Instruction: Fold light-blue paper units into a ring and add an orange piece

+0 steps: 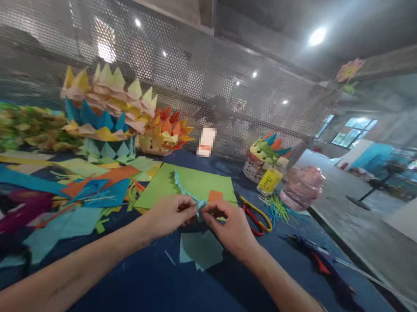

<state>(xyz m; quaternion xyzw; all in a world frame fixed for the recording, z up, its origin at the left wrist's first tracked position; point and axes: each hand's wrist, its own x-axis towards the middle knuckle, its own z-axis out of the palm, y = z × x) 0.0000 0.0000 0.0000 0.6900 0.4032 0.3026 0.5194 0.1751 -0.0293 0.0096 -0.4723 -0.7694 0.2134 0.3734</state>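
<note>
In the middle of the view my left hand [173, 214] and my right hand [228, 222] meet, fingers pinched. Between them is a light blue paper strip [187, 191], whose thin, jagged tail rises to the upper left. Both sets of fingertips press on its thicker end. Behind the hands a green paper sheet [193, 176] lies on the table, with a small orange paper square [215, 195] on it. Just below my hands rest several pale blue paper pieces [200, 251], overlapping one another.
Red-and-yellow-handled scissors [259, 219] lie to the right, beside green and blue paper shreds [277, 207]. A glue gun [323, 269] is near the right edge. A yellow-labelled bottle [270, 180] and pointed paper crowns [101, 122] stand behind. Coloured paper scraps [98, 187] cover the left.
</note>
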